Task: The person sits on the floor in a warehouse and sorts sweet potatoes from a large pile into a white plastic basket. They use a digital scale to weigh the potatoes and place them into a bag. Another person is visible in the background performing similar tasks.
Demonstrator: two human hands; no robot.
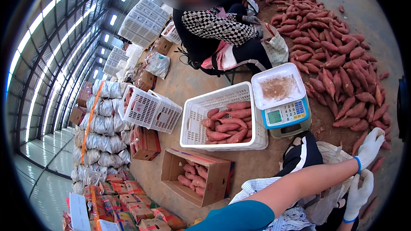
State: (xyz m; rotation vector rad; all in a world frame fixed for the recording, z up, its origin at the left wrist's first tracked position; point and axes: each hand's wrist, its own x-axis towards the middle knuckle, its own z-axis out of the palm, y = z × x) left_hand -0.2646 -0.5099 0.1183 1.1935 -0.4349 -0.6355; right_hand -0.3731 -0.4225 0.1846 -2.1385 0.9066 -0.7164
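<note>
My left hand (370, 146), in a white knitted glove with a blue cuff, reaches across to the near right edge of a large sweet potato pile (338, 60). Its fingers stretch toward the pile, and I see nothing in them. Closest to it is a slim sweet potato (358, 143). Below, my right hand (358, 194) wears the same kind of glove, thumb and fingers apart, with nothing visible between them. Loose sweet potatoes lie beside both hands, one sweet potato (378, 164) between them. A pale woven sack (329, 149) spreads under my left forearm.
A digital scale (286, 113) with a soiled white tray stands beside a white plastic crate (188, 122) part-filled with sweet potatoes. Nearer lies an open cardboard box (171, 164) holding more. Stacked sacks (107, 124) rise at left. A seated person (218, 28) works ahead; another is behind.
</note>
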